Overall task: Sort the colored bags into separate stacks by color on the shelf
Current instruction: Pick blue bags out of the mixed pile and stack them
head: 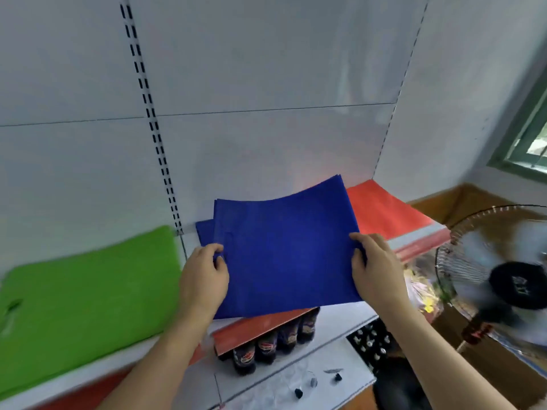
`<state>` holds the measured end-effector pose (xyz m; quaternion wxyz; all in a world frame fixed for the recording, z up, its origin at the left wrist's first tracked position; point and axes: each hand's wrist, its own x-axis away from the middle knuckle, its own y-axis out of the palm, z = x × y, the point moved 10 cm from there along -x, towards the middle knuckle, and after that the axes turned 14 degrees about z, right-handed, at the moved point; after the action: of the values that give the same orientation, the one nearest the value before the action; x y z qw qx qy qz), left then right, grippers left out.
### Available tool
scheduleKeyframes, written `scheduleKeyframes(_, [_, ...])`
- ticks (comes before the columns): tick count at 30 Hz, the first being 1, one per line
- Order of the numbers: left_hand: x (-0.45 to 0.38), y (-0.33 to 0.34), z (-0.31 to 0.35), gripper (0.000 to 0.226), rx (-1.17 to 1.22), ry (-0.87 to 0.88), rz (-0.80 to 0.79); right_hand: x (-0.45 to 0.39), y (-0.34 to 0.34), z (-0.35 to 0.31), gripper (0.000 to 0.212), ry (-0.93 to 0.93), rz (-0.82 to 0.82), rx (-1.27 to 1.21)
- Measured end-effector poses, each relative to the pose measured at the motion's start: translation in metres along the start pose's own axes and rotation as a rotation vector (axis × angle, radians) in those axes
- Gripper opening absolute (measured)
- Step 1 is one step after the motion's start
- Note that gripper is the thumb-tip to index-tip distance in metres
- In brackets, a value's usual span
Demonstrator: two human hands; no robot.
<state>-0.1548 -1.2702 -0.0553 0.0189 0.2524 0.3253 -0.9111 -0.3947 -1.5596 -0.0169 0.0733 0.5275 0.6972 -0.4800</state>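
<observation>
A blue bag (284,250) is held flat above the shelf (189,244), its far edge lifted. My left hand (205,276) pinches its left edge and my right hand (373,267) grips its right edge. More blue bags (204,229) lie stacked on the shelf beneath it, showing at the back left. A green stack (85,297) lies on the shelf to the left. Red bags (384,208) lie on the shelf to the right, partly hidden by the blue bag.
A slotted upright (148,119) runs up the white back panel. Dark bottles (275,341) stand on a lower shelf below a red price strip (254,327). A standing fan (503,276) is close on the right, beside a window (529,137).
</observation>
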Motion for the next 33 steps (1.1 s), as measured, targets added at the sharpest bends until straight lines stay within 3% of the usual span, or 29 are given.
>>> scheduleKeyframes(7, [-0.006, 0.016, -0.019, 0.04, -0.284, -0.051, -0.043, -0.047, 0.092, -0.012, 0.046, -0.131, -0.195, -0.009])
scheduleKeyframes(16, [-0.011, 0.032, -0.016, 0.017, -0.51, 0.059, 0.003, -0.066, 0.162, 0.01, 0.046, -0.123, -0.331, 0.071])
scheduleKeyframes(22, [-0.003, 0.046, -0.019, 0.061, -0.755, 0.026, -0.11, -0.055, 0.181, 0.02, 0.055, -0.232, -0.433, 0.215])
scheduleKeyframes(29, [0.003, 0.048, -0.003, 0.064, -0.838, -0.038, -0.097, -0.05, 0.189, 0.011, 0.068, -0.418, -0.501, 0.289])
scheduleKeyframes(33, [0.001, 0.022, 0.016, 0.063, -0.811, -0.023, 0.007, -0.052, 0.182, -0.008, 0.081, -0.49, -0.507, 0.268])
